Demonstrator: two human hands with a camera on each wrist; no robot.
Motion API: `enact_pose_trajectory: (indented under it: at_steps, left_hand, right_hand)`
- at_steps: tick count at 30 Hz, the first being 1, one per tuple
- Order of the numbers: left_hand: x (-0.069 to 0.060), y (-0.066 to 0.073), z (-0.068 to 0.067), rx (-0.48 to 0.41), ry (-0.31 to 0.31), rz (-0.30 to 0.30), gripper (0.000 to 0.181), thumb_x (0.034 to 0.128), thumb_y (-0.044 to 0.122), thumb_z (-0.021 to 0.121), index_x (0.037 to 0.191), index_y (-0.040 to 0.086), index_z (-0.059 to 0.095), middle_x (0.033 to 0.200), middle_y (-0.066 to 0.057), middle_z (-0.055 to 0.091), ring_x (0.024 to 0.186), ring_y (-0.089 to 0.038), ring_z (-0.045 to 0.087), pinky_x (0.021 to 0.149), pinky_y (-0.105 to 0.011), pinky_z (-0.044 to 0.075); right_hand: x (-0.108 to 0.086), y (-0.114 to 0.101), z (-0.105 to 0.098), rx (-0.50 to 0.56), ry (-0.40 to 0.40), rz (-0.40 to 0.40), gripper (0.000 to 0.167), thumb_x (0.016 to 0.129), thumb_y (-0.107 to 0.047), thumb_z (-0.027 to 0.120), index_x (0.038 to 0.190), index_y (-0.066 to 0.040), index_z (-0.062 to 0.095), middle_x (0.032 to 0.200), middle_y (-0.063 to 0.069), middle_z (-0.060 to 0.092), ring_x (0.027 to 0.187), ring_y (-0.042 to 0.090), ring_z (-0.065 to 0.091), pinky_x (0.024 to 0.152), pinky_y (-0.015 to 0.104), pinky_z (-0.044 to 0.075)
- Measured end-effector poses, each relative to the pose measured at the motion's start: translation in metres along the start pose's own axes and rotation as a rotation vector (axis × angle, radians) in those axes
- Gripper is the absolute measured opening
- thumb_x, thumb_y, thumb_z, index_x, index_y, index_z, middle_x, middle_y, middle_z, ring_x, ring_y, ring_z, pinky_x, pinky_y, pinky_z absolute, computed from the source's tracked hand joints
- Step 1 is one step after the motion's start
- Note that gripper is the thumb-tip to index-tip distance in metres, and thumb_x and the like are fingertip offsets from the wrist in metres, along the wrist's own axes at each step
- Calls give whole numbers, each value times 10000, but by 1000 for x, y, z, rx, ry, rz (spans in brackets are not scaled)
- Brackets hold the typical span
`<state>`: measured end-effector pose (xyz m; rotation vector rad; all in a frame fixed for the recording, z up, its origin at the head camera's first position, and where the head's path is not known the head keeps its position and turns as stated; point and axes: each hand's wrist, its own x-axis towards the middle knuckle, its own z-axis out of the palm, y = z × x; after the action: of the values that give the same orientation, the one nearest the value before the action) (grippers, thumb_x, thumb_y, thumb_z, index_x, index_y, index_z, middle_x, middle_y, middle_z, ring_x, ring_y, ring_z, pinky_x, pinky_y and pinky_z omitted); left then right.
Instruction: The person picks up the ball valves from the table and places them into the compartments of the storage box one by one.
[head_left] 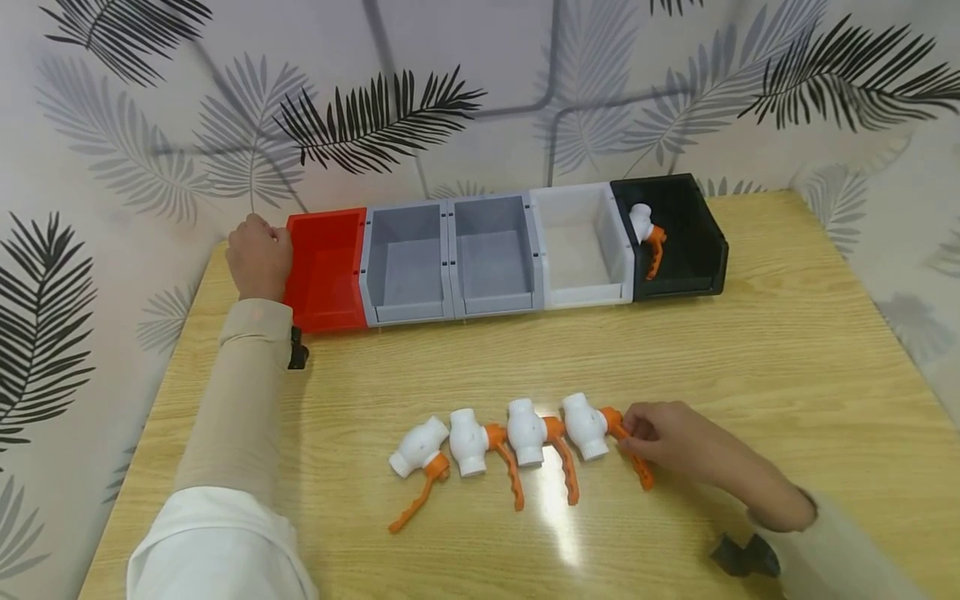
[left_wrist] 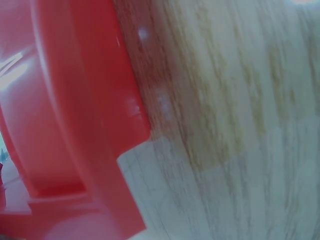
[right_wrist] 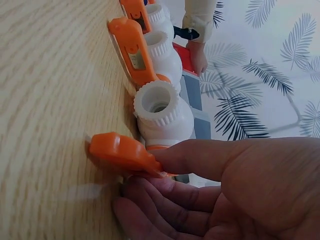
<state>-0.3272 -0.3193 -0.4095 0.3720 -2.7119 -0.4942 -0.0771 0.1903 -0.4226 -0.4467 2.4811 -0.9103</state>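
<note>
At the left end of the bin row, my left hand (head_left: 259,255) is curled at the outer edge of the red bin (head_left: 327,271); its fingertips are hidden. The left wrist view shows the red bin (left_wrist: 90,100) close up, with no hand. My right hand (head_left: 675,442) pinches the orange handle (head_left: 640,469) of the rightmost white valve (head_left: 585,427), which lies on the table. In the right wrist view the thumb and fingers of my right hand (right_wrist: 170,175) are on that handle (right_wrist: 122,152). Three similar valves (head_left: 527,432) lie in a row to its left.
Joined to the red bin are two grey bins (head_left: 411,312), a white bin (head_left: 588,293) and a black bin (head_left: 678,283). One white valve (head_left: 641,222) with an orange handle lies in the black bin. A leaf-patterned wall covering stands behind the wooden table (head_left: 337,383).
</note>
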Motion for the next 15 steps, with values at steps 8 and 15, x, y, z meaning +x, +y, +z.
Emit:
enact_pose_trajectory:
  at_steps: [8, 15]
  left_hand:
    - [-2, 3, -2, -10, -2, -5, 306, 912, 193, 327, 923, -53, 507, 860, -216, 512, 857, -426, 508, 763, -522, 415]
    - [-1, 0, 0, -19, -7, -6, 307, 910, 196, 326, 932, -55, 503, 876, -219, 512, 869, -428, 502, 762, -519, 414]
  right_hand:
    - [-1, -2, 3, -2, 27, 19, 117, 854, -147, 642, 828, -71, 557, 689, -43, 538, 607, 88, 471, 534, 237, 413]
    - [-2, -3, 6, 2, 58, 38, 115, 838, -128, 655, 831, -61, 562, 702, -34, 539, 621, 95, 474, 541, 239, 416]
